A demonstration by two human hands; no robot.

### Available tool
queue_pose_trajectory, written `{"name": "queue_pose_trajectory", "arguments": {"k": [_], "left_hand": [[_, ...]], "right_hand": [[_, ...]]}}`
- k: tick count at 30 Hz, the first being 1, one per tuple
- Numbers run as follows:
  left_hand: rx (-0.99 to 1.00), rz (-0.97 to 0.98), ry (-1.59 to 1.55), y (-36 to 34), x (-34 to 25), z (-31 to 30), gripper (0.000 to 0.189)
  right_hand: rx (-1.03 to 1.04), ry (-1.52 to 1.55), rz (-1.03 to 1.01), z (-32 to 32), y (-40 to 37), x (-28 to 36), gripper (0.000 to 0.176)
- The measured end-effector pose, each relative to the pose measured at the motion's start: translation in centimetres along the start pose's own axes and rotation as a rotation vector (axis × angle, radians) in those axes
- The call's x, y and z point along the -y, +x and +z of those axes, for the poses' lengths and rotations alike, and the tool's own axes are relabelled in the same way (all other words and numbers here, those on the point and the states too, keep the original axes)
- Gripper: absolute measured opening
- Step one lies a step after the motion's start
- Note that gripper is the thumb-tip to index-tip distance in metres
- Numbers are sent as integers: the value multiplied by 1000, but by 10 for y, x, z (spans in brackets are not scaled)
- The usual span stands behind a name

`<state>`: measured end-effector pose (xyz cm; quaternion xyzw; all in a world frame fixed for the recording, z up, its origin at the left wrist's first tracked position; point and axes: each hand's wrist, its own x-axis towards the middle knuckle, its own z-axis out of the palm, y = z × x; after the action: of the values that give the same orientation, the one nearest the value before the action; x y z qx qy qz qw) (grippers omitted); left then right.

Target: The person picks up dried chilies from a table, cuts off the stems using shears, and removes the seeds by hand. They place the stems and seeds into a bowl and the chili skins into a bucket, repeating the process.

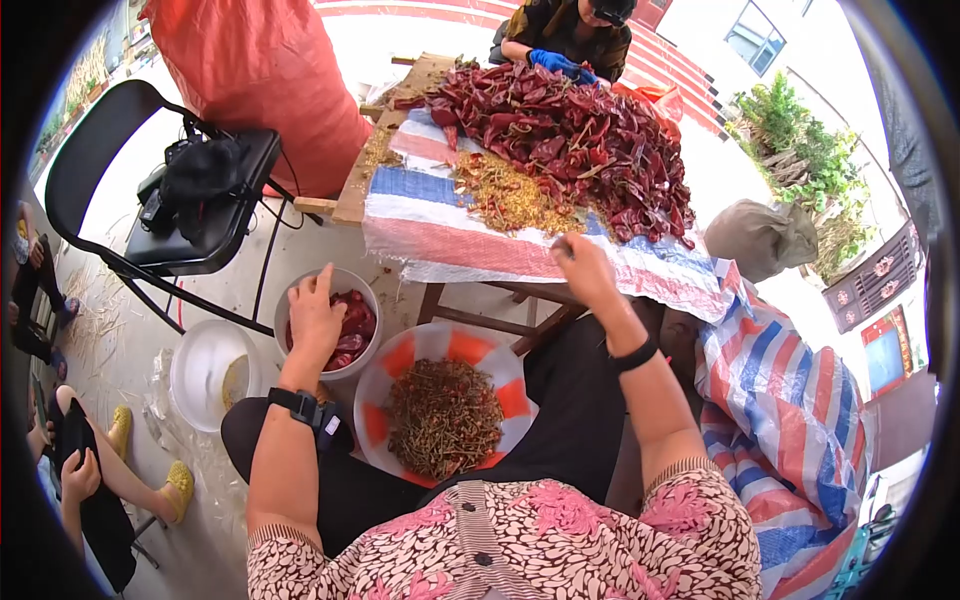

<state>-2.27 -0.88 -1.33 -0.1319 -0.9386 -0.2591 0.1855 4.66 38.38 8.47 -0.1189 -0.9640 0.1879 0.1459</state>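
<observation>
My left hand (315, 318) is held over a white bucket (371, 288) of dark red chilli pieces, its fingers apart and nothing seen in them. Above the near edge of the striped cloth (420, 215) is my right hand (588, 268), fingers bent together; what they hold, if anything, is too small to name. Beyond it lie yellow seeds (510, 195) and a big heap of dried red chillies (570, 135). Between my legs stands an orange and white basin (515, 390) filled with stems (445, 415).
A round white tub (205, 375) stands left of the bucket. A black chair (200, 255) holds dark items beside a large red sack (270, 90). Across the table a person wears blue gloves (560, 65). Striped sheeting (785, 420) lies at the right; other people sit far left.
</observation>
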Motion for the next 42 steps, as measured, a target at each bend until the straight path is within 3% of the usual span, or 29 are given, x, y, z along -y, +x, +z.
{"name": "queue_pose_trajectory", "arguments": {"k": [4,8,13,16,19,21,24,27,28,31,34,37,41,42], "left_hand": [[371,-61,-165,-1,1,10,62],[528,-20,-129,-4,-16,9,63],[665,15,-55,-3,-23,12,63],[707,19,-38,0,-28,8,61],[694,30,-48,0,-29,6,60],[634,52,-80,-1,-28,6,58],[454,78,-190,2,-33,8,48],[264,89,-431,8,-38,12,41],[201,106,-514,10,-42,9,34],[276,47,-837,11,-55,-8,44],[257,155,-925,8,-64,-17,56],[394,208,-1024,7,-70,-28,65],[800,-49,-1365,4,-71,-30,47],[730,-29,-1381,1,-73,-31,39]], "right_hand": [[-143,-68,148,-8,71,-41,25],[-272,30,214,-8,125,-50,31],[-361,-110,199,2,163,-39,40],[-321,-315,192,9,178,-40,38],[-402,-285,104,12,184,-52,30],[-552,-116,23,14,186,-58,20],[-696,146,-158,3,174,-40,24],[-518,693,-191,1,154,-19,24],[-494,742,-212,-4,133,5,24],[-119,979,-91,-2,66,62,24],[203,1098,-15,24,-4,109,23],[402,1156,37,59,-49,125,22],[391,1311,42,86,-82,140,23],[351,1333,38,90,-84,140,23]]}}
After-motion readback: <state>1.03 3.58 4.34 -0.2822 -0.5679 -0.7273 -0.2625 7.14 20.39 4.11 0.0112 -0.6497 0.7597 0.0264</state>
